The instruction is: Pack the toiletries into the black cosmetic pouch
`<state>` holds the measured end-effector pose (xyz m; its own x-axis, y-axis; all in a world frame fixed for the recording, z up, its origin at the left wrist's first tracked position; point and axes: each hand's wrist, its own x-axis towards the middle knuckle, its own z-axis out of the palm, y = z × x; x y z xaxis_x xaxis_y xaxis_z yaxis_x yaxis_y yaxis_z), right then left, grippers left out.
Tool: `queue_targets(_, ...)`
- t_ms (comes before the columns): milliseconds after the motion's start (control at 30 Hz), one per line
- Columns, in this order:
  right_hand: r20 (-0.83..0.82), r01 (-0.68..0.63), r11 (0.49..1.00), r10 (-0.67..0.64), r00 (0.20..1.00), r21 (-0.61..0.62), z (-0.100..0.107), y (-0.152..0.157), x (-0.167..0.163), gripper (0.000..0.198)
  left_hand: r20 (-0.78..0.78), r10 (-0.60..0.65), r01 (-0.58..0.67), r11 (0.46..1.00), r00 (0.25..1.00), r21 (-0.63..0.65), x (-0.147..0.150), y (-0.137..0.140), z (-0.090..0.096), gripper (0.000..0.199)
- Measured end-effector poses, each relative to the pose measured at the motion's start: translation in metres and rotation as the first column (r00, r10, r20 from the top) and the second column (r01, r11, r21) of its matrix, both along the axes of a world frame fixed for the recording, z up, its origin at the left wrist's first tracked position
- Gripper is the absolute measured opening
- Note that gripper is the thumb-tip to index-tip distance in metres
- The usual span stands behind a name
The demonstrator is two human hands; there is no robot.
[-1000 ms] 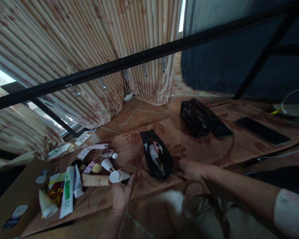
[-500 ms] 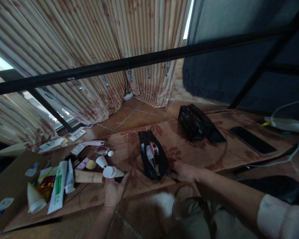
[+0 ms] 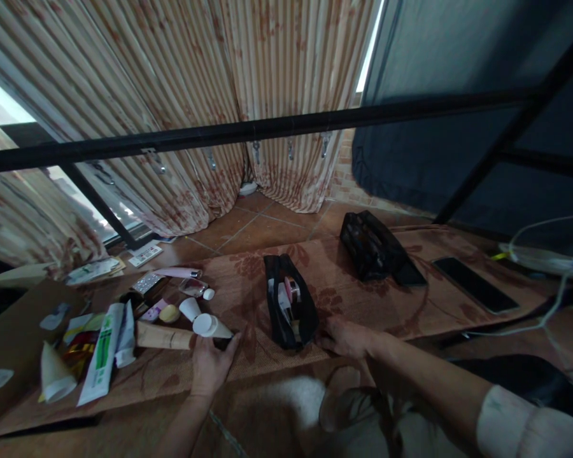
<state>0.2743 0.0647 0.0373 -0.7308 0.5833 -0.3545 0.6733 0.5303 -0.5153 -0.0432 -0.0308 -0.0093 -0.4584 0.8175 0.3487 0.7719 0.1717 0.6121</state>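
Between the thumb and fingers of my left hand (image 3: 211, 367) is a bottle with a broad white cap (image 3: 206, 325); a dark item (image 3: 223, 342) shows just below it. A tan squeeze tube (image 3: 165, 336) lies against the fingers, and a smaller white-capped container (image 3: 190, 309) is just beyond. My right hand (image 3: 344, 337) has its curled fingers at the near right edge of an unzipped black pouch (image 3: 273, 318). Inside the pouch I see a pink round item (image 3: 293, 290) and a pale packet. My right fingertips are partly hidden.
Tubes, small boxes and a cream puff (image 3: 169, 313) cluster at left beside a cardboard box (image 3: 23, 331). A second black pouch (image 3: 375, 248) and a phone (image 3: 475, 284) lie at right on the patterned cloth (image 3: 239, 273). A dark metal bar (image 3: 286, 126) crosses behind.
The view has shifted slightly, so most things on the cloth sit a little further left. Both hands keep almost the same places beside the bottle and the pouch.
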Motion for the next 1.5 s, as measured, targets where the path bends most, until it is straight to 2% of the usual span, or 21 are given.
queue_targets(200,0.017,-0.019,1.0,0.019,1.0,0.011,0.0038,-0.0007,-0.0003,0.024,-0.092,-0.023,0.018,0.998,0.995,-0.053,0.0025,-0.0024,0.0031,0.046)
queue_targets(500,0.048,-0.038,0.999,0.038,0.998,-0.01,0.0039,0.0017,0.0006,0.025,-0.098,-0.041,0.025,0.988,0.994,-0.155,-0.0004,-0.002,0.0001,0.05)
queue_targets(733,0.036,-0.017,1.0,0.017,0.999,-0.001,0.0027,0.0015,0.0017,0.024,-0.122,-0.022,0.002,0.986,0.992,-0.165,0.0009,-0.0025,0.0016,0.049)
queue_targets(1133,0.008,-0.034,0.999,0.034,0.999,0.021,0.0049,0.0011,0.0018,0.021,-0.133,-0.068,0.05,0.99,0.989,-0.134,0.0012,-0.0028,0.0038,0.042)
queue_targets(1500,0.056,-0.005,0.999,0.003,0.998,0.036,0.0084,0.0001,0.0013,0.022,-0.143,-0.063,0.045,0.991,0.988,-0.128,0.0027,-0.0021,0.0045,0.04)
